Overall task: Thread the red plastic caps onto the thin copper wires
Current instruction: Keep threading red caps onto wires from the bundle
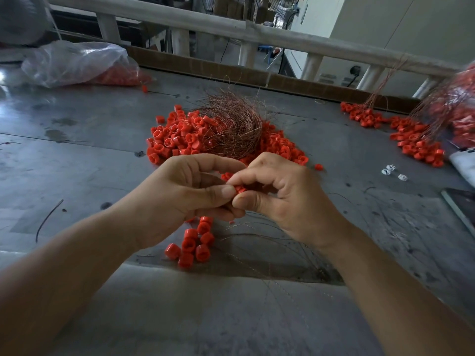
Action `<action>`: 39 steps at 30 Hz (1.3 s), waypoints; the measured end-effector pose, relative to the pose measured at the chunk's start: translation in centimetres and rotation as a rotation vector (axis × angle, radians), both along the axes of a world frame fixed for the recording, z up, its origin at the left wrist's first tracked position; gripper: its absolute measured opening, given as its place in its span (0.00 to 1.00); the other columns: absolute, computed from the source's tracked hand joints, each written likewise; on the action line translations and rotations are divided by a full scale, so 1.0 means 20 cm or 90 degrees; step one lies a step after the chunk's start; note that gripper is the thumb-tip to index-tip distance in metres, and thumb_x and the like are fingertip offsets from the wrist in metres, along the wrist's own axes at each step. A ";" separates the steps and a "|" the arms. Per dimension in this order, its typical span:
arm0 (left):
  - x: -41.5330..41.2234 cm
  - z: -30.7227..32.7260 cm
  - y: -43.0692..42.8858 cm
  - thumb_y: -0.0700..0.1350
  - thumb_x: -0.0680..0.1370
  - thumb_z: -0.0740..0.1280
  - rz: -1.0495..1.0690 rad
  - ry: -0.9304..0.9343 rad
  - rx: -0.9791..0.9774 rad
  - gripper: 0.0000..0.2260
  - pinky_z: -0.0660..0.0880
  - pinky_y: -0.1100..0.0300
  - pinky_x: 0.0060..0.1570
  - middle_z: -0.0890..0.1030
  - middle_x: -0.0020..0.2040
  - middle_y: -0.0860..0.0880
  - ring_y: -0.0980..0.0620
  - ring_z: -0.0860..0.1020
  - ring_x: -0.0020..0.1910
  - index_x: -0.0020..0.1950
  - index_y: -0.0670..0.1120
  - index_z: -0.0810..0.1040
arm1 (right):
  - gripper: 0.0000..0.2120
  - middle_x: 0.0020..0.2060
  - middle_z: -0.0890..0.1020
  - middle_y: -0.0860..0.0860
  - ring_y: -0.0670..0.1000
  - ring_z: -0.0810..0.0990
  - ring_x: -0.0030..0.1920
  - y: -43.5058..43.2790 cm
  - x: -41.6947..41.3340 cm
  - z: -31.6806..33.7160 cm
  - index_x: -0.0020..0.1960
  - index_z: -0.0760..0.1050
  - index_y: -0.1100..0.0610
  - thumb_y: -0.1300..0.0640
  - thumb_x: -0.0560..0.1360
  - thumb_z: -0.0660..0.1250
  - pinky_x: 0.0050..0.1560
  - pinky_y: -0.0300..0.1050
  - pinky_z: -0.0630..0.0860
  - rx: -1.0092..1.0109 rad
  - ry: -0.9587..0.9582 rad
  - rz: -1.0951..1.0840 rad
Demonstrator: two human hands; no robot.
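My left hand (185,191) and my right hand (280,194) meet above the grey table (77,150), and their fingertips pinch one red cap (241,188) between them. A second red cap (226,176) shows behind the fingers. Below my hands hangs a string of several red caps (195,242) on a thin copper wire (257,237) that trails right across the table. Behind my hands lies a big heap of loose red caps (180,134) with a tangled bundle of copper wires (236,124) on top. The wire end is hidden by my fingers.
A clear plastic bag (74,62) with red caps lies at the back left. Strung caps on wires (416,142) pile up at the right. Small white parts (390,170) and a dark flat object (462,204) sit near the right edge. A white railing (205,24) runs behind.
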State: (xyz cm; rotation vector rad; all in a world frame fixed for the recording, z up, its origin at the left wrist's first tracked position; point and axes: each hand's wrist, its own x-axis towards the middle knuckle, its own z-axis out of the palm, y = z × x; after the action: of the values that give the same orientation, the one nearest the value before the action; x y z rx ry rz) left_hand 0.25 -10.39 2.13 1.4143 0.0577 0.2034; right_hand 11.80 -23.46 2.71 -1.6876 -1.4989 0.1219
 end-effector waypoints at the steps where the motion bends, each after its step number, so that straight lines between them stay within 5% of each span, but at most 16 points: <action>1: 0.00 0.00 0.00 0.44 0.62 0.72 0.002 -0.006 0.001 0.14 0.78 0.64 0.34 0.84 0.38 0.43 0.48 0.83 0.37 0.47 0.50 0.83 | 0.11 0.38 0.73 0.44 0.39 0.73 0.40 0.00 0.00 0.00 0.48 0.81 0.59 0.55 0.68 0.68 0.44 0.30 0.69 -0.006 -0.011 -0.003; 6: -0.01 -0.02 -0.03 0.57 0.61 0.77 0.027 -0.053 0.116 0.23 0.78 0.64 0.39 0.84 0.43 0.46 0.50 0.83 0.41 0.55 0.59 0.79 | 0.08 0.38 0.71 0.45 0.40 0.72 0.40 -0.01 -0.01 0.00 0.46 0.79 0.62 0.58 0.69 0.68 0.42 0.31 0.70 -0.013 -0.066 -0.003; 11: 0.01 -0.05 -0.05 0.56 0.59 0.76 0.094 -0.071 0.250 0.23 0.78 0.66 0.39 0.84 0.41 0.55 0.56 0.83 0.38 0.52 0.70 0.77 | 0.06 0.40 0.71 0.47 0.41 0.70 0.39 0.01 -0.02 -0.02 0.45 0.78 0.64 0.68 0.67 0.68 0.42 0.30 0.69 -0.012 -0.120 -0.015; 18: 0.01 -0.06 -0.06 0.56 0.60 0.76 0.113 -0.068 0.236 0.29 0.77 0.67 0.38 0.84 0.40 0.51 0.53 0.83 0.37 0.58 0.62 0.70 | 0.07 0.40 0.71 0.47 0.44 0.72 0.40 0.01 -0.04 -0.03 0.43 0.77 0.64 0.69 0.65 0.68 0.41 0.33 0.71 -0.007 -0.133 -0.021; 39: 0.00 -0.03 -0.08 0.52 0.63 0.71 0.100 -0.069 0.197 0.26 0.78 0.64 0.35 0.83 0.36 0.48 0.52 0.82 0.34 0.60 0.57 0.70 | 0.04 0.40 0.69 0.41 0.42 0.73 0.38 0.01 -0.04 -0.05 0.44 0.76 0.62 0.67 0.69 0.67 0.40 0.36 0.74 0.012 -0.071 -0.015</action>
State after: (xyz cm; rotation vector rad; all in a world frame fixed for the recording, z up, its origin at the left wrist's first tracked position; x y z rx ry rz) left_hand 0.28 -11.93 1.50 1.7048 0.0485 0.4332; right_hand 11.07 -23.32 1.69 -1.7209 -1.5566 0.0016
